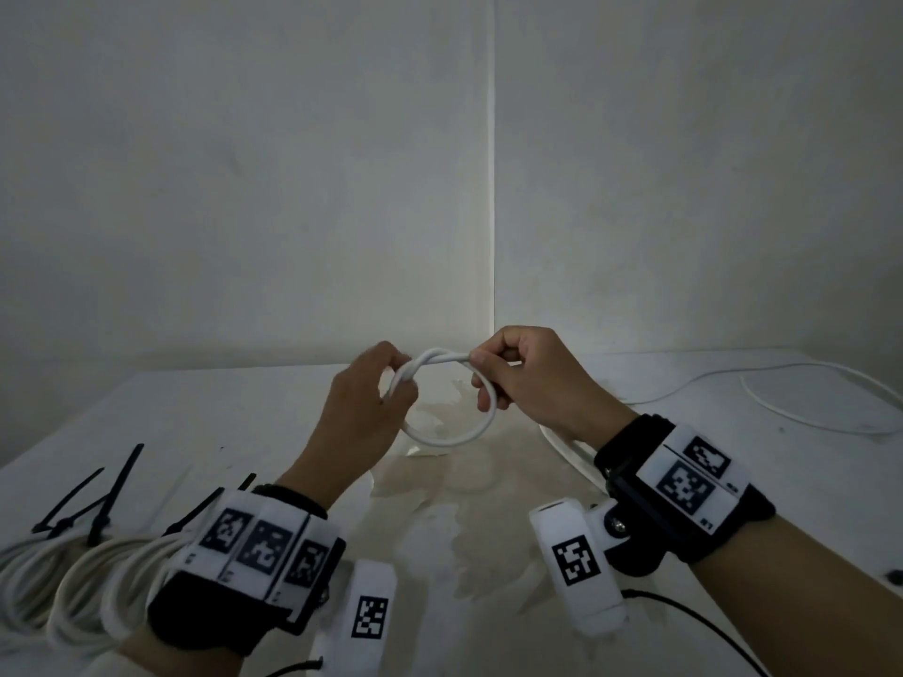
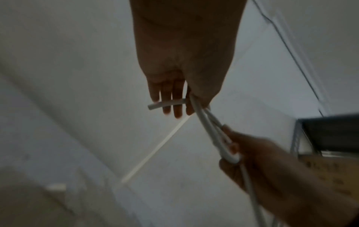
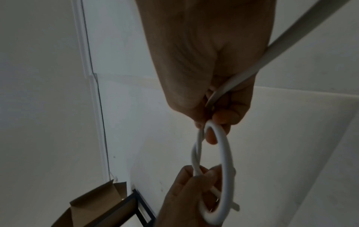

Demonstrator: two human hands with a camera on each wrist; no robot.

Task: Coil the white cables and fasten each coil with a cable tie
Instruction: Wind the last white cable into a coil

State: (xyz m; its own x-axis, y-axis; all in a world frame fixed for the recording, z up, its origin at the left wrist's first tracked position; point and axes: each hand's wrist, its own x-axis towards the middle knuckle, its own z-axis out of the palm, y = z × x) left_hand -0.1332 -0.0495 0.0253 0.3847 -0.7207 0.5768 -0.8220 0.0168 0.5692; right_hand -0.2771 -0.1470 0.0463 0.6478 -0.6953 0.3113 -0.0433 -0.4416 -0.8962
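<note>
Both hands hold a small loop of white cable (image 1: 452,434) above the table (image 1: 244,412), a little way up from it. My left hand (image 1: 391,383) pinches the loop's left side where the cable crosses; its cut end (image 2: 153,106) sticks out past the fingers. At the loop's upper right, my right hand (image 1: 488,378) grips the cable (image 3: 223,147) between thumb and curled fingers. The rest of the cable trails from the right palm (image 3: 272,46) down to the table at the right (image 1: 806,383).
Coiled white cables (image 1: 73,574) with black cable ties (image 1: 112,491) lie at the table's front left. Loose white cable curves across the far right of the table. The walls meet in a corner (image 1: 491,237) behind the hands. A cardboard box (image 3: 93,204) sits below the table's edge.
</note>
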